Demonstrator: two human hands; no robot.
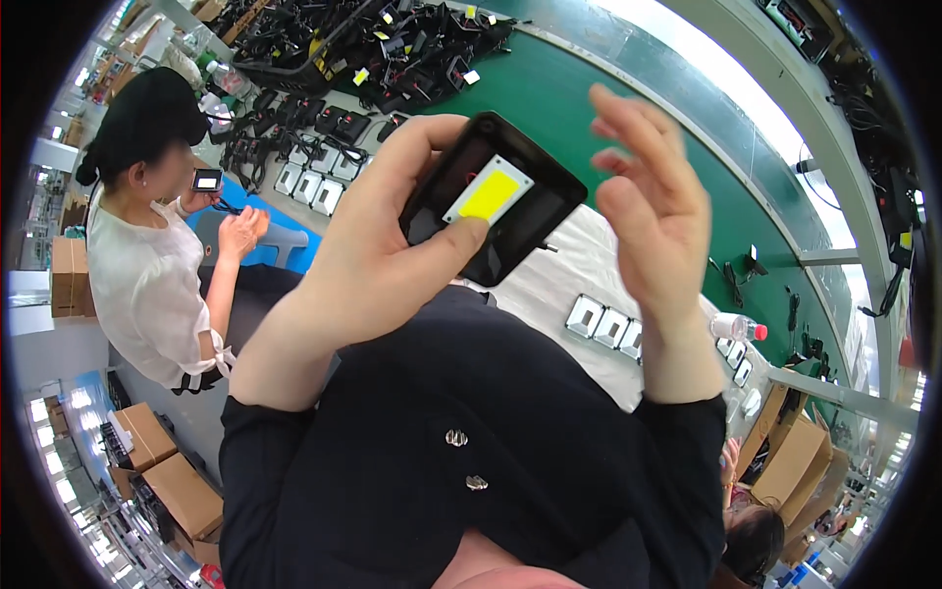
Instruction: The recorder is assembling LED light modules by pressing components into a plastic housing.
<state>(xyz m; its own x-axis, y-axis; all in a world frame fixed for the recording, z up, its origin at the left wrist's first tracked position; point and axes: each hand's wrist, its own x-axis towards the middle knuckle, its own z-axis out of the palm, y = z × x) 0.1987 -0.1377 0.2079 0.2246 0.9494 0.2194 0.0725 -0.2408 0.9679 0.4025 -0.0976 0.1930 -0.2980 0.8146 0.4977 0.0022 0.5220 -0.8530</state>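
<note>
My left hand is closed round a black rectangular lamp housing, held tilted in front of my chest. Inside the housing lies a yellow light panel with a white border, and the left thumb presses on its lower edge. A short dark cable end shows at the housing's right side. My right hand is raised to the right of the housing, apart from it. Its fingers are spread, slightly blurred, and hold nothing.
Left, a co-worker handles a small lamp. Black lamps and cables are heaped on the green table. White frames and a red-capped bottle lie right. Cardboard boxes stand lower left; another person is lower right.
</note>
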